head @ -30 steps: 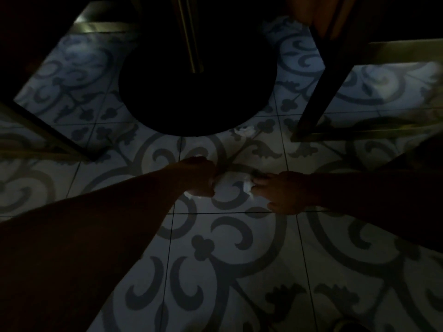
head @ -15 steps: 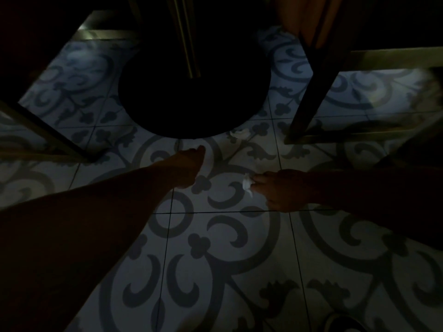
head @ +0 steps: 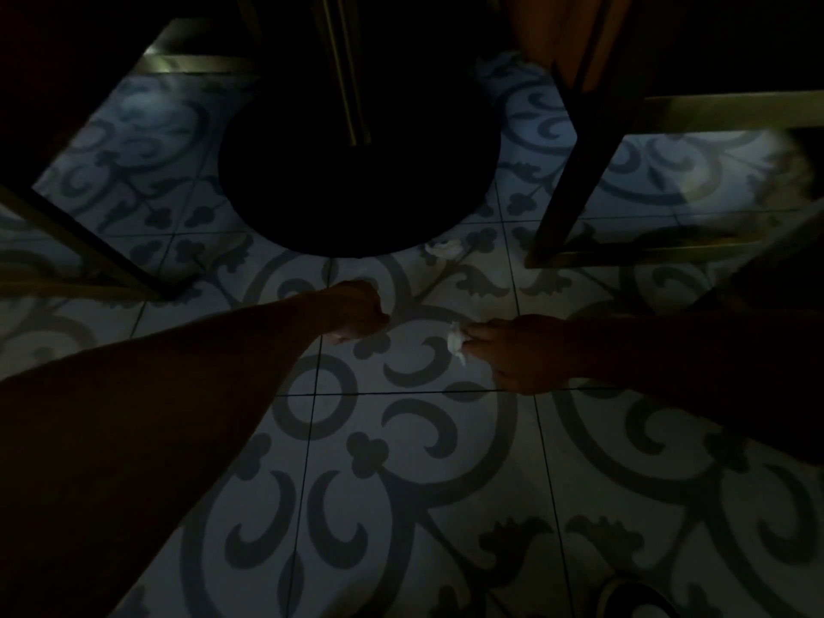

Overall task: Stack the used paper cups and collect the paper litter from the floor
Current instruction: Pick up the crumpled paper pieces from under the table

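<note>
A small white paper scrap [head: 455, 346] is pinched at the fingertips of the right hand [head: 526, 354], low over the patterned tile floor [head: 401, 461]. Beyond those fingers, a second crumpled paper [head: 441, 248] is seen lying beside the round table base [head: 356, 171]. The left hand [head: 356, 312] is curled into a fist; whether anything is held inside cannot be told.

- Floor tiles [head: 401, 461]: smooth, faintly sheened ceramic look, pale with grey scroll pattern, thin dark grout lines.
- Crumpled scrap [head: 455, 345], 3 o'clock of centre: white paper, matt, creased.
- Second scrap [head: 441, 248], 12 o'clock: same white crinkled paper.
- Round table base [head: 356, 185]: black, matt; material unclear.
- Chair frame [head: 731, 110], 1 o'clock: dull brushed metal.
</note>
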`<state>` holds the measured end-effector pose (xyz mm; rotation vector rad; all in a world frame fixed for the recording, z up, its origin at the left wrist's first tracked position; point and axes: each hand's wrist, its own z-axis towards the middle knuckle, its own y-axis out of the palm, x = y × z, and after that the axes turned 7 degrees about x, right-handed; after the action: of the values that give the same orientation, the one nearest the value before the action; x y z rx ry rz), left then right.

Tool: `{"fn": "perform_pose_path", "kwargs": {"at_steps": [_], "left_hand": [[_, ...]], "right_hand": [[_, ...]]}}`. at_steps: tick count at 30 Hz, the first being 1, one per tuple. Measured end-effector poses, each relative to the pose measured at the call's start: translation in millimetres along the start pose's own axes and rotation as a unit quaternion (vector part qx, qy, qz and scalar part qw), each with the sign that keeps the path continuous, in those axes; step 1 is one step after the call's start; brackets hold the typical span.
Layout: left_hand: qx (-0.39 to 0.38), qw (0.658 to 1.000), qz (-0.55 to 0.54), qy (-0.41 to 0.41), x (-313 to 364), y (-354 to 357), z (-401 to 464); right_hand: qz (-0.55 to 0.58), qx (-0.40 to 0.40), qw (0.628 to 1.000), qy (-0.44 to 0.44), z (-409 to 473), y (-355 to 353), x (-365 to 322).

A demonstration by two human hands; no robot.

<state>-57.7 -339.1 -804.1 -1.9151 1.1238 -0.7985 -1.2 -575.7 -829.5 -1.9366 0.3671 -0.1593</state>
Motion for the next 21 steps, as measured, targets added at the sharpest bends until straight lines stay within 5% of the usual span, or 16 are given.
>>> {"fn": "perform_pose_path", "kwargs": {"at_steps": [8,17,19,21], "left_hand": [[-0.07,0.976,-0.199,-0.051,6.9,-3.7,-5.6],[-0.075,0.902,-0.42,-0.062,15.3,-14.9,-5.0],[-0.109,0.854,-0.506,-0.057,15.6,-17.0,-4.3],[-0.111,0.768,-0.624,-0.09,17.9,-16.0,-3.8]], "right_hand": [[-0.009,0.027,1.0,0.005,-1.2,-1.6,-2.0],[-0.029,0.243,0.969,-0.03,-0.2,-34.1,-19.0],[-0.046,0.265,0.963,-0.018,-0.4,-39.3,-21.7],[-0.055,0.27,0.961,-0.011,0.1,-41.3,-23.1]]}}
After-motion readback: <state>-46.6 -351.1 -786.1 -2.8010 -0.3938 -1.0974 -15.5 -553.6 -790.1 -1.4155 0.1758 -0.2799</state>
